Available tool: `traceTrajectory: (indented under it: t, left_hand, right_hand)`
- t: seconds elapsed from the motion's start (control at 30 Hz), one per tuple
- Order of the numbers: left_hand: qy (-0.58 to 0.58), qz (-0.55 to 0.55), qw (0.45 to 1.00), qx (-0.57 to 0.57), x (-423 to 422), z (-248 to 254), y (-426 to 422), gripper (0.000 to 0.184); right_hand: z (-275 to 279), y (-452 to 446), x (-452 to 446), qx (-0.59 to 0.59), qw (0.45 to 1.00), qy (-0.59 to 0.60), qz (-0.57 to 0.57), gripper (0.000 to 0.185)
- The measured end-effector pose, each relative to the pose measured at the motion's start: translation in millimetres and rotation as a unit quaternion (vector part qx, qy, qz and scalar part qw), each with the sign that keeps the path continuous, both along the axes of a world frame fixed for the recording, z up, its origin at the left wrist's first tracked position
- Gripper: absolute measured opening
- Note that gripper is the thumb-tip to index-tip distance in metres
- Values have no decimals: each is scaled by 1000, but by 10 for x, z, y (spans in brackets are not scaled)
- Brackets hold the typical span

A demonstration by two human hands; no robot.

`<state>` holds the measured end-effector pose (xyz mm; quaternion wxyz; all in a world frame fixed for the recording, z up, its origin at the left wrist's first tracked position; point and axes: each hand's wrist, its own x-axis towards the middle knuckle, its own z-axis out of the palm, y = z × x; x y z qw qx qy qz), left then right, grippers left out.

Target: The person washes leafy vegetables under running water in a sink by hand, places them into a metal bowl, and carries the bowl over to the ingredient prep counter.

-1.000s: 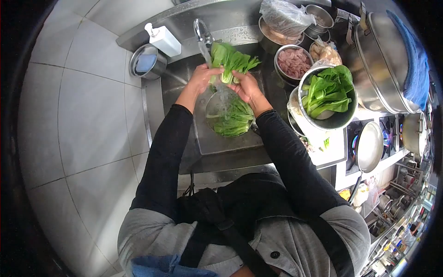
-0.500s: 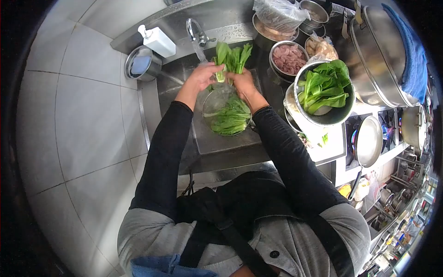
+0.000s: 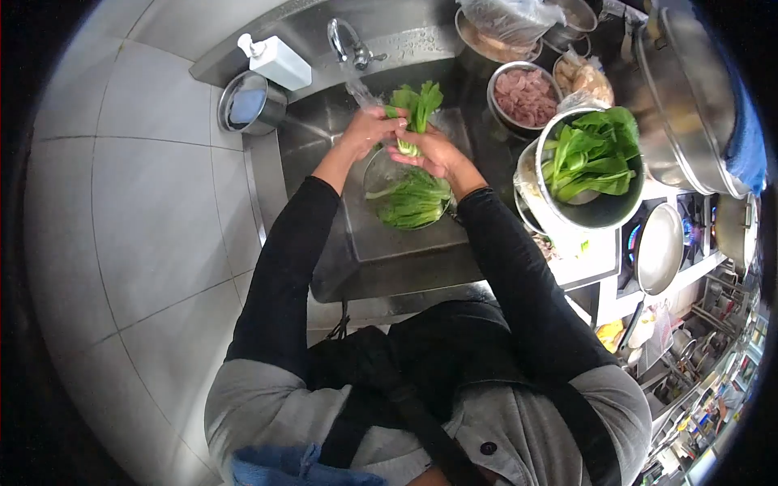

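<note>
A head of bok choy [image 3: 421,104] is held upright between both hands, leaves up and pale stem end down, beside the running water. My right hand [image 3: 436,154] is closed around its lower stalks. My left hand [image 3: 369,132] presses its fingers against the stems from the other side, right by the stream from the faucet [image 3: 347,50]. Below the hands, more leafy greens [image 3: 412,202] lie in a round bowl [image 3: 369,172] in the steel sink [image 3: 389,257]. Parts of the fingers are hidden behind the stems.
Right of the sink stand a pot [image 3: 636,206] of bok choy and a bowl of sliced raw meat [image 3: 527,95]. Farther right, a frying pan [image 3: 659,251] sits on the stove near blue flames. A soap bottle [image 3: 279,65] and a steel pot [image 3: 271,117] are at the left.
My hands have come closer together around the bok choy, and its spread leaves are now gathered into one narrower bunch. The view has shifted slightly.
</note>
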<state>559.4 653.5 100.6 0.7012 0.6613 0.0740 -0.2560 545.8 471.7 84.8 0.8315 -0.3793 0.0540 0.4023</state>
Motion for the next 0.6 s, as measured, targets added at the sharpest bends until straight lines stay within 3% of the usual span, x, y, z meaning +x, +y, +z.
traceTrajectory:
  t: [0.07, 0.1, 0.2, 0.27, 0.33, 0.37, 0.43, 0.5, 0.53, 0.57, 0.6]
  left_hand:
    - [59, -74, 995, -43, -72, -122, 43, 39]
    - [72, -65, 987, -126, -128, -394, 128, 39]
    - [197, 3, 979, -60, -189, -1025, 625, 39]
    - [249, 127, 951, 136, -131, -1671, 849, 31]
    - [293, 174, 917, 208, -31, -2465, 1114, 36]
    - [188, 35, 925, 329, -17, -2638, 1128, 36]
    - [54, -139, 863, 483, 16, -3002, 1041, 33]
    - [-23, -197, 821, 536, 114, -3318, 966, 30]
    - [-58, -195, 813, 546, 187, -3444, 944, 29]
    - [-93, -180, 810, 550, 282, -3556, 921, 28]
    - [-129, -147, 815, 546, 369, -3631, 934, 27]
  right_hand:
    - [-264, -118, -125, -54, 997, 41, 36, 40]
    - [-272, -213, -251, -93, 993, 61, 44, 38]
    - [-661, -579, -736, -138, 985, 88, 57, 35]
    - [-606, -778, -1130, -183, 980, 23, 74, 40]
    - [-429, -878, -1336, -191, 973, 26, 124, 37]
    - [-406, -889, -1426, -214, 967, 15, 135, 38]
    - [-541, -958, -1575, -211, 966, -16, 146, 39]
    - [-568, -986, -1615, -236, 962, -17, 140, 39]
    - [-551, -1005, -1624, -250, 958, -20, 138, 39]
    - [-509, -987, -1592, -294, 945, -97, 106, 39]
    - [-525, -1025, -1591, -306, 944, -70, 97, 39]
